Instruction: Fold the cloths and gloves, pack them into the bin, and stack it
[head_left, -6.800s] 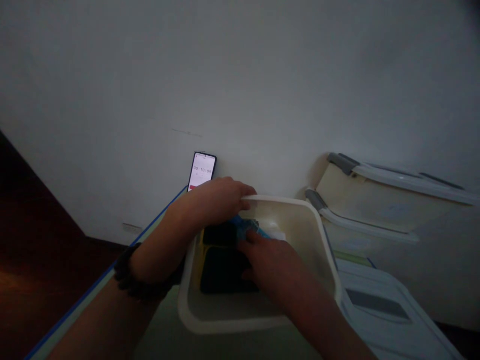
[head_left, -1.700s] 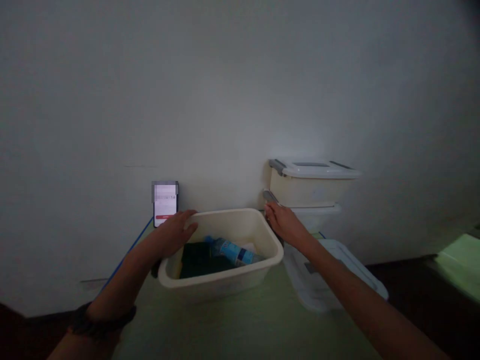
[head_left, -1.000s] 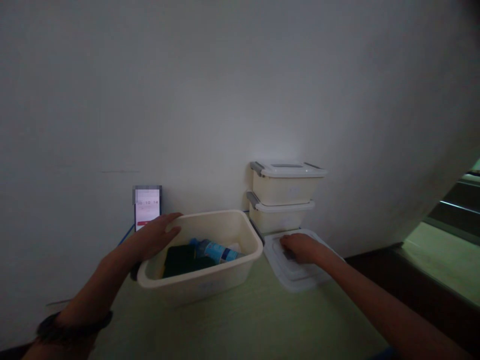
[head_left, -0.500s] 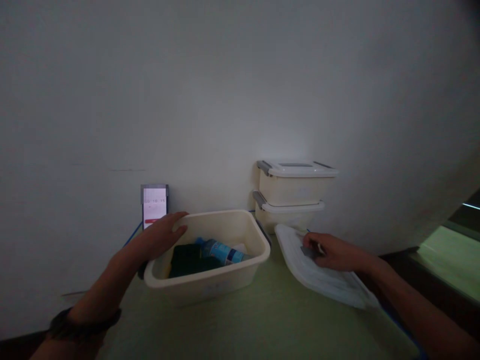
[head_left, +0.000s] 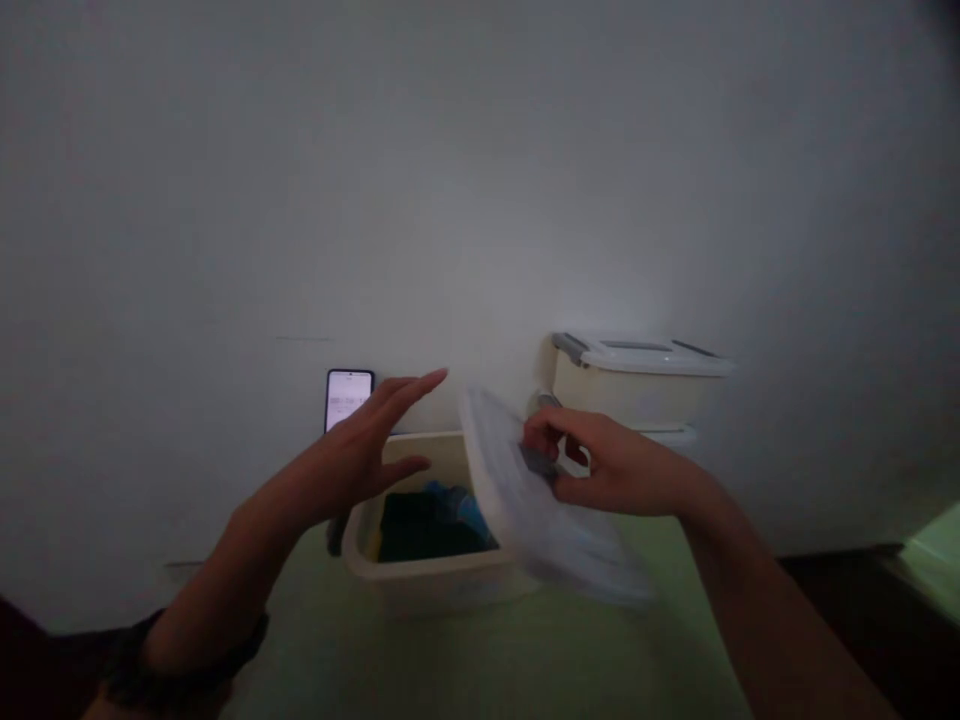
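Note:
A white plastic lid (head_left: pixel 555 530) hangs tilted over the right side of a cream storage bin (head_left: pixel 450 575). My right hand (head_left: pixel 600 460) grips the lid by its grey handle. Above the bin's left rim, my left hand (head_left: pixel 367 440) is spread, thumb apart from the fingers, holding nothing. Inside the bin lie a dark green pad with a yellow edge (head_left: pixel 420 530) and a plastic bottle with a blue label (head_left: pixel 469 512). The lid hides the bin's right part and the bottle's lower end.
A phone (head_left: pixel 349 400) with a lit timer screen leans on the wall behind the bin's left corner. At the back right stand two stacked lidded boxes (head_left: pixel 630 390) with grey latches. All rest on a pale green table (head_left: pixel 450 660) against a white wall.
My right hand went from the bin's contents to the lid, raised it from the table and swung it left over the bin. My left hand has lifted off the rim and spread.

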